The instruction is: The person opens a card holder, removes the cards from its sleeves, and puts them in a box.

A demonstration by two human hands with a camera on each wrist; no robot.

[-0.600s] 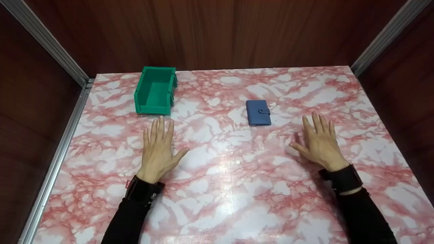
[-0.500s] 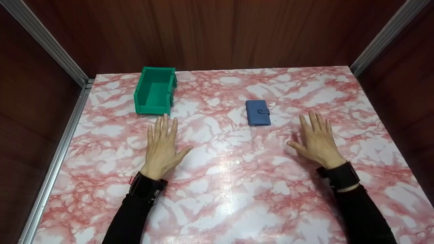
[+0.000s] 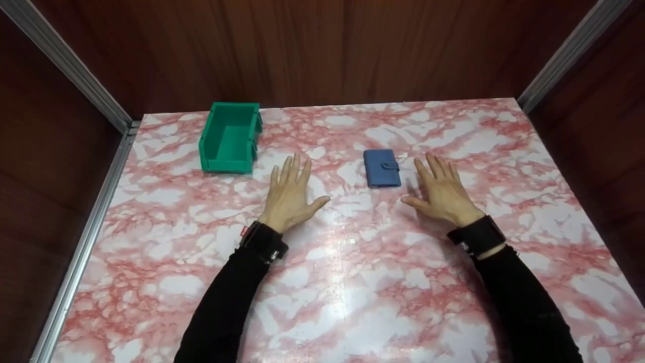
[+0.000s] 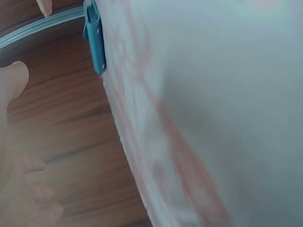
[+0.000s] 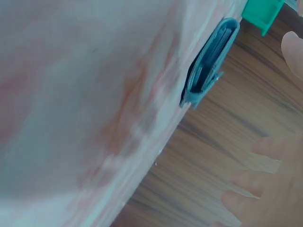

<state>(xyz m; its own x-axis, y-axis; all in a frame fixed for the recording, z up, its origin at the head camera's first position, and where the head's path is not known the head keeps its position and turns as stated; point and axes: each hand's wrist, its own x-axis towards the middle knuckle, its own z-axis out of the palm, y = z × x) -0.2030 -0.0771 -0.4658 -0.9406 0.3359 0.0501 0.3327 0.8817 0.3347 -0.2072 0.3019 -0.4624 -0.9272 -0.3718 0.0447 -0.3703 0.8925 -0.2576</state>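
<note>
A blue wallet (image 3: 382, 169) with a snap strap on its right side lies flat on the marbled table, right of centre. Just right of it, my right hand (image 3: 443, 195) is spread above the table, fingers straight and holding nothing. My left hand (image 3: 289, 199) hovers palm down to the wallet's left, fingers extended and thumb out, also holding nothing. In the left wrist view the wallet (image 4: 95, 40) shows edge-on near the top. The right wrist view shows the open edge of the wallet (image 5: 210, 61), with inner layers visible.
A green open-front bin (image 3: 229, 138) stands at the back left of the pink and white marbled table (image 3: 322, 302). Dark wood panels (image 3: 302, 50) enclose the back and sides, with metal rails (image 3: 80, 75) at the corners.
My left hand has moved right, away from the front of the green bin. My right hand has come left and a little forward, closer to the wallet. The wallet and bin stay put.
</note>
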